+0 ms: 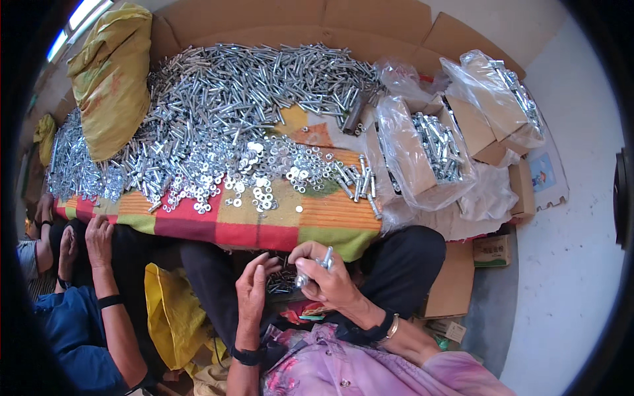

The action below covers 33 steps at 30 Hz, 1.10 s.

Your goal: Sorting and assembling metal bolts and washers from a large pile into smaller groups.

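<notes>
My right hand (330, 282) is closed around a few shiny metal bolts (324, 259), whose ends stick out between thumb and fingers. Just to its left, my left hand (252, 280) is raised with fingers loosely extended and apart, and nothing shows in it. Both hands are over my lap, in front of the edge of a checkered cloth (257, 226). On that cloth lie loose washers (254, 188) and nuts, with a small group of assembled bolts (358, 181) at the right. A large heap of bolts (264, 82) spreads behind them.
Open cardboard boxes lined with clear plastic hold bolts (436, 148) at the right. A yellow sack (112, 79) rests on the heap at the left; another yellow bag (173, 317) lies beside my leg. A co-worker's arm (109, 290) reaches the cloth at the left.
</notes>
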Tool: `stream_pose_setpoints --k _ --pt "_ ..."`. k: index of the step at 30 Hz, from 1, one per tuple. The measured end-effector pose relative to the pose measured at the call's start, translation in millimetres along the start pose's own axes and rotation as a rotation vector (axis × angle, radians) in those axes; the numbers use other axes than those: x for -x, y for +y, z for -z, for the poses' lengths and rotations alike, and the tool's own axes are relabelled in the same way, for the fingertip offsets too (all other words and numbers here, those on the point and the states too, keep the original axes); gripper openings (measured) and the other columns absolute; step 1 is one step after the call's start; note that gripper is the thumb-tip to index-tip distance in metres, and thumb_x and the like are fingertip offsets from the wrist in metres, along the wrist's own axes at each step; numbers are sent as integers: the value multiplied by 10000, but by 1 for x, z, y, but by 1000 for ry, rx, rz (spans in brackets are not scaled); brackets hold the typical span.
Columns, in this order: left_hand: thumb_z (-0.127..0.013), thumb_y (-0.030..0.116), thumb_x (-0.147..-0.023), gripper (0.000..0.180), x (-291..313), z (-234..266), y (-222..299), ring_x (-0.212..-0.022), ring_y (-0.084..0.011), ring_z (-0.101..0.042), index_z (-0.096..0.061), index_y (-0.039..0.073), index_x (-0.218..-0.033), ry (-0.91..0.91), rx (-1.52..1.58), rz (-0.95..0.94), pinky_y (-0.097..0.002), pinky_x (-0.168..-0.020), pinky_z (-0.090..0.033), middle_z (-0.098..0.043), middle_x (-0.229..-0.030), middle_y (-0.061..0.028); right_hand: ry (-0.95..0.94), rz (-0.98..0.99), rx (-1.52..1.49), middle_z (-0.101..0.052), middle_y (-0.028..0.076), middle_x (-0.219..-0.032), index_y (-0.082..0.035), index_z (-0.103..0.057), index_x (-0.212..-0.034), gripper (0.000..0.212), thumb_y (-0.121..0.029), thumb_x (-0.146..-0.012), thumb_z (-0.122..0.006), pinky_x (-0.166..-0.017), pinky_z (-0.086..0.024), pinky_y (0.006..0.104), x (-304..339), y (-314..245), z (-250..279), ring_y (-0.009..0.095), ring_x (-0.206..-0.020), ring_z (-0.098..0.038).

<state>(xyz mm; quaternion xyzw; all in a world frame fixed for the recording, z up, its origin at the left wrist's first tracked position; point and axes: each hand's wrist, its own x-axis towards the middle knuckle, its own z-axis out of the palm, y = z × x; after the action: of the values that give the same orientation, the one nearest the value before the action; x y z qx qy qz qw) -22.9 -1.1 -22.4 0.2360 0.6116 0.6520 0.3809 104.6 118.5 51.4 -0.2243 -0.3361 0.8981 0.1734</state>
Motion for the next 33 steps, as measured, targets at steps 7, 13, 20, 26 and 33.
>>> stream_pose_setpoints --k 7,13,20,26,33 --pt "-439 171 -966 295 -50 52 31 -819 -174 -632 -596 -72 -1026 294 -198 -214 -289 -767 -494 -656 -879 -120 -63 292 915 -682 100 -774 29 -547 -1072 267 -186 -943 -454 -693 -485 289 -22 10 33 156 -751 -634" --pt "-486 148 -939 257 -120 118 50 -845 -153 -606 -588 -57 -1054 542 -503 -359 -277 -763 -471 -640 -914 -105 66 -111 -203 -618 154 -1034 -28 -523 -1119 227 -131 -922 -478 -839 -501 375 -61 -43 42 266 -959 -625" --pt "-569 53 -805 146 -193 159 38 -783 -332 -559 -611 26 -943 637 -1344 -616 -413 -731 -442 -581 -852 -160 -36 -185 -103 -596 169 -1029 5 -489 -1168 312 -204 -938 -470 -537 -489 242 -78 -54 52 175 -756 -619" --pt "-561 73 -862 129 -184 148 45 -772 -246 -604 -608 -9 -951 581 -740 -472 -320 -691 -465 -618 -844 -111 -35 -191 -23 -549 20 -732 -2 -486 -1183 374 -291 -944 -478 -328 -265 152 -80 -45 38 16 -405 -334" --pt "-529 55 -894 261 -125 43 42 -860 -211 -630 -511 -10 -1147 330 540 -80 -324 -764 -533 -619 -948 -123 -63 -205 -79 -608 87 -840 6 -540 -1062 214 -141 -906 -541 -338 -246 140 -77 -31 49 4 -459 -371"
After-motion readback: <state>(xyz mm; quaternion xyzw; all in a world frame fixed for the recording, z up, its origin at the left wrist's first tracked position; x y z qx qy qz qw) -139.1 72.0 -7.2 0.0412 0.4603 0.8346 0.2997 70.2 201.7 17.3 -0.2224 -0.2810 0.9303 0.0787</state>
